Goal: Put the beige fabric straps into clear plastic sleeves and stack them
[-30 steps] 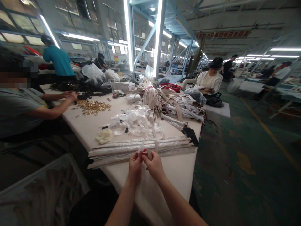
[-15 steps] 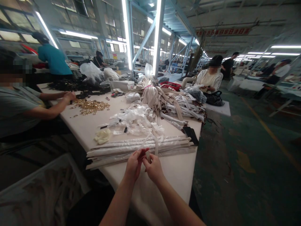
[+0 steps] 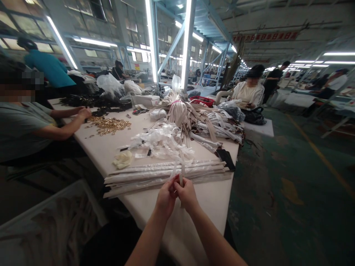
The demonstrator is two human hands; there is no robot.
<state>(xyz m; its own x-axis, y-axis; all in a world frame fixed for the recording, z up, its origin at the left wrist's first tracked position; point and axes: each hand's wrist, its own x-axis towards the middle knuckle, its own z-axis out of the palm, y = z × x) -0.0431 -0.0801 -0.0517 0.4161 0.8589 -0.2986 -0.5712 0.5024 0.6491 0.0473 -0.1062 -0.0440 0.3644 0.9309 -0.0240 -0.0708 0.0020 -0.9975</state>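
My right hand pinches a narrow beige strap between thumb and fingers; its end sticks up and a pale length hangs below. Against it, my left hand is closed with its fingertips touching the right hand's; what it grips is hidden. A thin translucent plastic strip rises just above the left fingers. Both hands are over the near edge of a row of flat straps in plastic sleeves. Behind lies a heap of crumpled clear plastic.
Beyond are a bundle of beige straps, gold metal pieces, a black flat object and a red basket. A co-worker sits at left, above a bin of straps. Another person sits at the far right.
Both hands have shifted slightly right together, and the strap between them stands more upright. In the background, the person in blue leans further left.
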